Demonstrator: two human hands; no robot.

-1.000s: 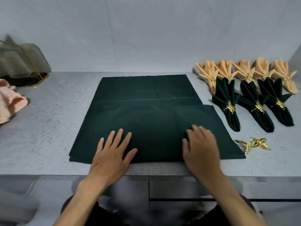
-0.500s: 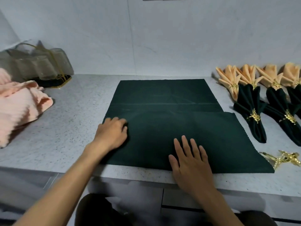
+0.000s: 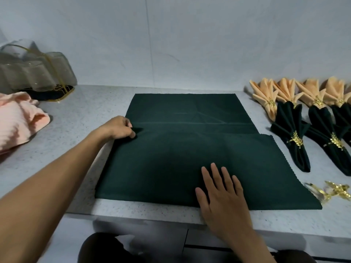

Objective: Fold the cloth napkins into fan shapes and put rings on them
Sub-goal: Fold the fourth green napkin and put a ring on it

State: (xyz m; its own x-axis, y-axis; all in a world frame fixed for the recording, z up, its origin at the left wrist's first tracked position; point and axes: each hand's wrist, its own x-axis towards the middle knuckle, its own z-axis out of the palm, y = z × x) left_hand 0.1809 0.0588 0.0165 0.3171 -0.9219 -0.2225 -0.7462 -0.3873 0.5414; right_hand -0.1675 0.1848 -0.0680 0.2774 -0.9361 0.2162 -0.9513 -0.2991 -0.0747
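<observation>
Since 1 s ago: left hand has left the near edge of the green napkin and now pinches the left corner of its folded-over layer, fingers curled on the cloth. Right hand lies flat, fingers straight, holding nothing, pinning the near edge on the bench. Judgement: aligning the first fold; pleating not begun. Loose gold rings lie just right of the right hand.
</observation>
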